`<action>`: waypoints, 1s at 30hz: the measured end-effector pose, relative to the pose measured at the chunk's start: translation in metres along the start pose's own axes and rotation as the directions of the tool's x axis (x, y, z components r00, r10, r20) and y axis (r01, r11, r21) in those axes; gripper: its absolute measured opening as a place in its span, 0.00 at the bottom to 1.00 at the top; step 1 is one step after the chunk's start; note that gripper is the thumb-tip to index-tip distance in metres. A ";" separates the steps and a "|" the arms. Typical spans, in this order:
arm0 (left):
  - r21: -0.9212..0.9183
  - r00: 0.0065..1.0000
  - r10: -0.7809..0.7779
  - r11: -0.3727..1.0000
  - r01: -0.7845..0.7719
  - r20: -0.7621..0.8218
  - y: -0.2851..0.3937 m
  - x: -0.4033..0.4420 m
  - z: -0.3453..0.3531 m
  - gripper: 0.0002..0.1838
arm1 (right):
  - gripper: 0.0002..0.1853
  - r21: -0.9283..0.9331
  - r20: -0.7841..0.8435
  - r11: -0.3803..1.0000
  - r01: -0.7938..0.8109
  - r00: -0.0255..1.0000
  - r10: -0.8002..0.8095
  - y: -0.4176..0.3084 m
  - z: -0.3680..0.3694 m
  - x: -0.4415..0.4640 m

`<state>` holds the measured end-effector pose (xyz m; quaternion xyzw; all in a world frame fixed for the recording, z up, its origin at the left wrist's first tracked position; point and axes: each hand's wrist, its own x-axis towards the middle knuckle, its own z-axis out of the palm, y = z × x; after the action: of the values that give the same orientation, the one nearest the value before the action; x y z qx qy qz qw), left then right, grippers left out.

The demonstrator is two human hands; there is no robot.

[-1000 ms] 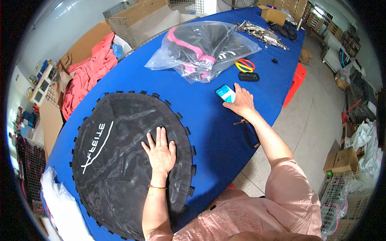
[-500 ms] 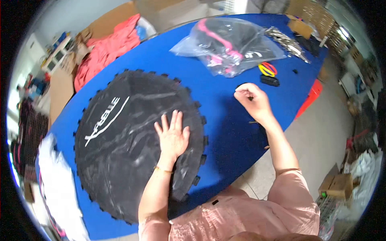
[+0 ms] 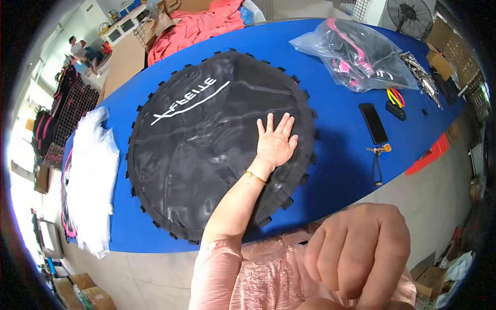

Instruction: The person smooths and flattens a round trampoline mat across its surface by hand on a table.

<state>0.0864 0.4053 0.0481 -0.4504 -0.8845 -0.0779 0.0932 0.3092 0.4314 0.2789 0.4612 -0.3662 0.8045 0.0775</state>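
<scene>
A round black trampoline mat [image 3: 206, 150] with small loops along its edge and white lettering lies flat on the blue table [image 3: 341, 181]. My left hand [image 3: 275, 144] rests palm down on the right part of this mat, fingers spread. Close to the camera, my right hand [image 3: 361, 248] is raised with its fingers curled; what they hold, if anything, is hidden. Beyond it on the table lie a black phone [image 3: 373, 123] and keys with a cord [image 3: 381, 150].
A clear plastic bag [image 3: 356, 57] with black and pink contents lies at the back right, near a bundle of metal parts [image 3: 421, 75]. White plastic wrapping [image 3: 93, 175] hangs at the left edge. Red cloth [image 3: 201, 31] lies behind the table. A person [image 3: 82, 54] is in the far left background.
My right hand has come up from over the table towards the camera, uncovering the phone and keys. The view has shifted, while my left hand stays flat on the mat.
</scene>
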 end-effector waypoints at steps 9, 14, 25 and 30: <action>-0.039 0.993 0.092 0.995 -0.090 0.067 -0.008 -0.034 -0.014 0.35 | 0.08 0.129 0.168 0.987 -0.092 0.983 0.070 0.028 0.011 0.008; -0.131 0.992 0.129 0.983 -0.129 -0.008 -0.012 -0.041 -0.009 0.33 | 0.10 0.156 0.287 0.979 -0.131 0.954 0.082 0.038 0.013 0.016; -0.151 0.991 0.129 0.979 -0.134 -0.041 -0.012 -0.041 -0.006 0.33 | 0.11 0.196 0.327 0.971 -0.136 0.943 0.066 0.046 0.002 0.018; -0.169 0.990 0.128 0.976 -0.137 -0.066 -0.012 -0.041 -0.003 0.33 | 0.10 0.205 0.301 0.971 -0.124 0.952 0.058 0.051 0.001 0.016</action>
<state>0.1005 0.3651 0.0410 -0.5126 -0.8395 -0.1601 0.0828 0.2779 0.3910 0.2655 0.5636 -0.3025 0.7658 -0.0669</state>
